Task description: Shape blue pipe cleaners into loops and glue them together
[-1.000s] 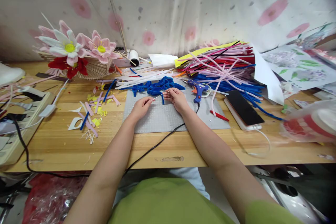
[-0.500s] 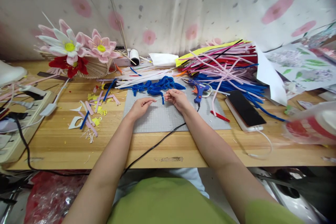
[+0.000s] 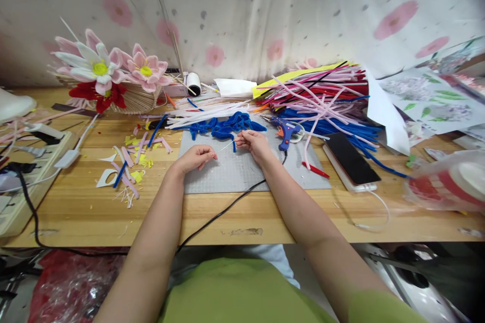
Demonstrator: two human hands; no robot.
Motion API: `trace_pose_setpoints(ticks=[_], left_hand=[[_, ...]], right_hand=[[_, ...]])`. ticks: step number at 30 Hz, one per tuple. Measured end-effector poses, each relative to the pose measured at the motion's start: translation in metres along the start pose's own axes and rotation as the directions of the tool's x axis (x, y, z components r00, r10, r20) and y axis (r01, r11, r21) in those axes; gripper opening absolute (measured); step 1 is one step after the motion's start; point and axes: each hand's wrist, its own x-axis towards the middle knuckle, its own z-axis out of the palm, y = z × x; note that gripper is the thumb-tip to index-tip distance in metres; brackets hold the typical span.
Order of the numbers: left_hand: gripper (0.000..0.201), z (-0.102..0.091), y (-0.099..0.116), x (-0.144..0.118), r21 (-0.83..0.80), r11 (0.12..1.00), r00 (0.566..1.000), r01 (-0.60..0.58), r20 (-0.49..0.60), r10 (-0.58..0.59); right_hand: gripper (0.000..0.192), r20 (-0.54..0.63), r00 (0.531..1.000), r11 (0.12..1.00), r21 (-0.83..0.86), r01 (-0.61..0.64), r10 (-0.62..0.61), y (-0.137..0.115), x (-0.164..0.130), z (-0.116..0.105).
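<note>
My right hand (image 3: 254,145) pinches a thin white stick (image 3: 227,145), whose free end points left and down over the grey cutting mat (image 3: 212,179). To the left of that end, apart from it, is my left hand (image 3: 197,158), its fingers loosely curled with nothing visible between them. Just behind both hands lie curled blue pipe-cleaner pieces (image 3: 237,122), one strand hanging down beside my right fingertips. A blue glue gun (image 3: 288,131) rests on the mat to the right of my right hand.
Pipe cleaners (image 3: 329,98) are heaped behind the mat. A phone (image 3: 352,158), a red pen-like tool (image 3: 316,170) and a plastic cup (image 3: 447,181) are at right. Fuzzy flowers (image 3: 100,68), scraps (image 3: 129,156) and a power strip (image 3: 41,176) occupy the left. A black cord (image 3: 223,210) crosses the front.
My left hand has let go of the white stick's end and moved a little left and down. My right hand keeps hold of the stick, now tilted more.
</note>
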Motion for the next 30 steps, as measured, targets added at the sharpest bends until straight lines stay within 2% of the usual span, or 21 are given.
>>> trace_pose_setpoints(ticks=[1, 3, 6, 8, 11, 15, 20, 23, 27, 30], left_hand=[[0.030, -0.001, -0.001, 0.001, 0.019, 1.000, 1.000, 0.005, -0.027, -0.004], [0.030, -0.002, -0.003, 0.004, 0.062, 0.998, 0.989, 0.014, -0.149, -0.004], [0.033, 0.005, 0.000, 0.012, 0.185, 0.982, 0.937, -0.022, -0.339, 0.085], [0.029, 0.015, 0.006, 0.018, 0.303, 0.950, 0.927, -0.071, -0.331, 0.175], [0.023, 0.033, 0.014, 0.025, 0.367, 0.930, 0.911, -0.008, -0.382, 0.158], [0.023, 0.047, 0.014, 0.032, 0.203, 0.979, 0.913, -0.022, -0.396, 0.103], [0.019, 0.044, 0.004, 0.036, 0.111, 0.991, 0.915, -0.079, -0.387, 0.116], [0.019, 0.042, 0.003, 0.036, 0.191, 0.980, 0.923, -0.052, -0.366, 0.120], [0.019, 0.043, 0.008, 0.034, 0.359, 0.933, 0.903, 0.025, -0.409, 0.133], [0.018, 0.044, 0.011, 0.032, 0.393, 0.918, 0.897, 0.050, -0.421, 0.132]], right_hand=[[0.018, 0.006, 1.000, 0.999, -0.030, 0.023, -0.023, 0.000, 0.000, 0.000], [0.019, 0.038, 0.998, 0.995, -0.078, 0.054, -0.051, 0.000, -0.002, 0.001], [0.020, 0.101, 0.993, 0.991, -0.116, 0.071, -0.059, 0.000, -0.005, 0.005], [0.021, 0.133, 0.989, 0.990, -0.120, 0.081, -0.064, 0.001, -0.007, 0.008], [0.022, 0.169, 0.983, 0.988, -0.121, 0.095, -0.074, 0.002, -0.009, 0.010], [0.023, 0.199, 0.977, 0.986, -0.134, 0.103, -0.075, 0.003, -0.010, 0.009], [0.025, 0.197, 0.978, 0.987, -0.128, 0.094, -0.067, 0.006, -0.009, 0.009], [0.024, 0.188, 0.981, 0.990, -0.119, 0.071, -0.048, 0.009, -0.007, 0.010], [0.023, 0.166, 0.985, 0.993, -0.105, 0.060, -0.042, 0.011, -0.006, 0.010], [0.023, 0.152, 0.988, 0.993, -0.102, 0.053, -0.037, 0.010, -0.007, 0.009]])
